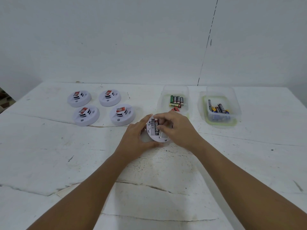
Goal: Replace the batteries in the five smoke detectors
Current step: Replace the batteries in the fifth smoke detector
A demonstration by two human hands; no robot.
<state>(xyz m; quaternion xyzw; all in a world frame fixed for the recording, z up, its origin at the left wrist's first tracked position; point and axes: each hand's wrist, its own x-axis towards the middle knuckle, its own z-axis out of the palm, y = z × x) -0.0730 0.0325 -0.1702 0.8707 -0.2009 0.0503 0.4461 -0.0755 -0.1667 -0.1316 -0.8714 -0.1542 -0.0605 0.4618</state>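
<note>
Near the middle of the white tabletop, a white smoke detector is held tilted with its underside turned up toward the camera, its open compartment showing a dark battery lying lengthwise inside. The left hand grips the detector by its left rim, fingers curled over the top edge and thumb along the lower edge. The right hand reaches in from the right, its fingers bent over the compartment with the fingertips pinching the battery; whether the battery is fully seated I cannot tell. Behind and to the left, four more smoke detectors sit face up in a two-by-two group, well apart from the hands: back left, back right, front left and front right, each bearing a red and white label on its raised centre. Just behind the right hand stands a clear plastic container holding several batteries lined up side by side, with others lying crosswise below them. Farther right, a second clear container rests on a green-rimmed lid and holds a loose heap of mixed batteries. A pale wall rises behind the tabletop.
</note>
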